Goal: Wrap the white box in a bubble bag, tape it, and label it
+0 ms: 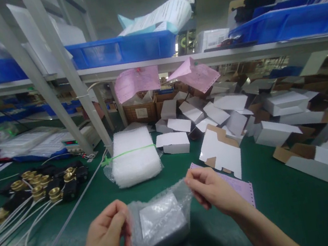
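Note:
Between my two hands hangs a clear bubble-wrap bag [179, 198] with a white box-like item [160, 216] inside it, held over the front of the green table. My left hand [109, 230] pinches the bag's left edge. At its upper right corner, my right hand [209, 189] grips the film between thumb and fingers. What exactly the item inside is, I cannot tell through the film. Behind the bag lies a stack of bubble-wrap bags [135, 157] tied with a green strap. A pink sheet [239, 188] lies partly under my right hand.
Many white cardboard boxes [324, 159] are heaped at the right and back. On the left sit brass valves with black bodies [55, 194] and white cables. Metal posts [79, 87] carry a shelf with blue bins [120, 50]; pink papers [138, 83] hang from its edge.

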Motion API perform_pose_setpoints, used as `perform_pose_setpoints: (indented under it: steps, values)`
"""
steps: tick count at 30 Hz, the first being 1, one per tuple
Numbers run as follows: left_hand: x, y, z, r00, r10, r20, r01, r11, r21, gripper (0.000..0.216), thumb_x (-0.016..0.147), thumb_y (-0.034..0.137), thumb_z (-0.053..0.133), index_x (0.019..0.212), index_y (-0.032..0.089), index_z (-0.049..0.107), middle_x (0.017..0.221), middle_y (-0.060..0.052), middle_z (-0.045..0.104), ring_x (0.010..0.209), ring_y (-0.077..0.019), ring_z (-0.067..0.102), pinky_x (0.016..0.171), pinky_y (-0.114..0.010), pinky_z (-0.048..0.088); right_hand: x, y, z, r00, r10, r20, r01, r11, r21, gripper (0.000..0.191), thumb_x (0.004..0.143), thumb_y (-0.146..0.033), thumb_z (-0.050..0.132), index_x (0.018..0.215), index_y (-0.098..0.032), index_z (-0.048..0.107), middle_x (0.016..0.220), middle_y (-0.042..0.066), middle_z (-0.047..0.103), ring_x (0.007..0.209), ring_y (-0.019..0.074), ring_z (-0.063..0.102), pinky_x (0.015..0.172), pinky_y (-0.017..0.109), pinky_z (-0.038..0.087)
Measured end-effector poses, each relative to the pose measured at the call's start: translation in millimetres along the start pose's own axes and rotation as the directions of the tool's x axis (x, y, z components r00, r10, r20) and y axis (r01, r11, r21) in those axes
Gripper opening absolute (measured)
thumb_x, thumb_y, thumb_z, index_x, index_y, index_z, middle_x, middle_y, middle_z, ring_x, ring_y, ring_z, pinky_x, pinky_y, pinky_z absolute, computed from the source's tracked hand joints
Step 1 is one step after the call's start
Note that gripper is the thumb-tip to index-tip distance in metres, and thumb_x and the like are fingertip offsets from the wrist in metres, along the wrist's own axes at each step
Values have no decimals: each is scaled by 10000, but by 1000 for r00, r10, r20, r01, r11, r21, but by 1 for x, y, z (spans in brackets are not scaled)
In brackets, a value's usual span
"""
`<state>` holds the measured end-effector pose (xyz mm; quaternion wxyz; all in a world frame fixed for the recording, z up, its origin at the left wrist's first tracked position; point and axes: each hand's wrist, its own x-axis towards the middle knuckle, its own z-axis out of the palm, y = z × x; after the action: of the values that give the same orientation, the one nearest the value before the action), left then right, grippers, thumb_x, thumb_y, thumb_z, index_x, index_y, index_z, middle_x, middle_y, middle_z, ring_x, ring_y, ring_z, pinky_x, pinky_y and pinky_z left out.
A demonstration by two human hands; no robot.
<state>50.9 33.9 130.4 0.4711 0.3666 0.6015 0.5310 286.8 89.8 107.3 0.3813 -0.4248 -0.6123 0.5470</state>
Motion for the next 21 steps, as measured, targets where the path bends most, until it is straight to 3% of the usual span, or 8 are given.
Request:
perform_pose_setpoints:
  steps: [4, 6, 8, 9, 11, 14, 18, 21]
  values:
    - [4, 1, -2, 995, 101, 26, -101, 995, -6, 307, 558, 442, 685, 466, 194, 528, 451, 30, 486, 380, -93, 417, 345, -202, 346, 0, -15, -11, 999, -13, 38, 17, 993, -113, 376, 828, -533, 584, 667, -218, 457, 466, -66, 460, 359, 90, 408, 344, 173, 277]
    - [6, 3, 0, 991, 130, 26, -130, 992, -5, 307, 579, 441, 672, 482, 194, 517, 450, 42, 483, 379, -87, 416, 350, -191, 341, -4, -30, -17, 988, -143, -60, 131, 978, -165, 349, 888, -476, 590, 692, -200, 506, 506, -56, 486, 404, 95, 430, 388, 184, 317]
    - [8, 4, 3, 987, 142, 69, -144, 989, 21, 309, 618, 444, 659, 514, 196, 507, 449, 54, 483, 372, -83, 418, 362, -186, 342, -10, -48, -17, 930, -344, -132, 311, 924, -222, 287, 949, -405, 589, 772, -180, 589, 605, -29, 557, 502, 116, 512, 474, 203, 398]
    - [9, 4, 6, 984, 151, 94, -155, 987, 37, 309, 643, 447, 650, 533, 196, 506, 453, 59, 484, 375, -82, 423, 370, -183, 343, -11, -56, -15, 895, -433, -104, 397, 882, -254, 240, 971, -352, 586, 818, -174, 631, 676, -11, 603, 578, 130, 566, 542, 215, 443]
    - [11, 4, 11, 975, 173, 137, -184, 981, 68, 312, 687, 452, 628, 564, 195, 503, 467, 64, 488, 381, -78, 431, 377, -177, 334, -10, -69, -4, 855, -501, 136, 514, 783, -350, 158, 973, -176, 568, 885, -173, 699, 837, 23, 681, 755, 159, 646, 699, 240, 491]
    - [12, 8, 18, 959, 209, 191, -232, 966, 112, 309, 726, 453, 592, 587, 192, 502, 494, 63, 500, 390, -77, 448, 389, -176, 331, 4, -71, 18, 823, -244, 514, 547, 584, -600, 271, 868, 34, 569, 911, -166, 747, 939, 57, 733, 886, 213, 687, 765, 271, 487]
    - [9, 19, 26, 947, 230, 225, -271, 947, 172, 295, 706, 460, 550, 588, 195, 497, 489, 60, 495, 387, -82, 457, 397, -182, 333, 20, -60, 38, 817, 38, 575, 538, 309, -784, 60, 918, -146, 692, 964, -123, 722, 877, 94, 731, 779, 260, 693, 633, 290, 487]
    - [7, 23, 35, 939, 253, 234, -301, 933, 196, 301, 700, 472, 530, 581, 199, 484, 481, 58, 486, 383, -84, 450, 402, -189, 325, 19, -48, 46, 809, 97, 580, 557, 193, -808, 308, 860, -265, 785, 1088, -85, 684, 979, 136, 707, 827, 294, 667, 646, 323, 532]
